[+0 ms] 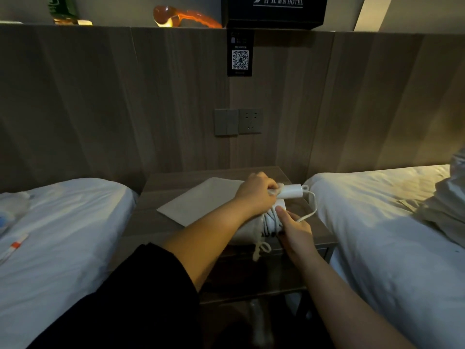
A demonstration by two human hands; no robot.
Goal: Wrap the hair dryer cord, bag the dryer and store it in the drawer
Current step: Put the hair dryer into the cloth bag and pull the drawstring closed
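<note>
A white hair dryer (289, 191) lies on the nightstand (161, 182) between two beds. My left hand (256, 191) grips its upper part, with the handle end sticking out to the right. White cord (270, 220) is coiled around the dryer's body, and a loose loop (310, 207) swings out to the right. My right hand (293, 230) presses the coils with the thumb and holds the cord. A pale cloth bag (198, 200) lies flat under and left of the dryer; its drawstring (261, 249) hangs over the front edge. The drawer front is barely visible below.
White beds flank the nightstand, left (63, 235) and right (392, 222). A wall socket and switch (237, 121) sit on the wooden headboard above. A black hotel box (274, 11) and an orange object stand on the top ledge.
</note>
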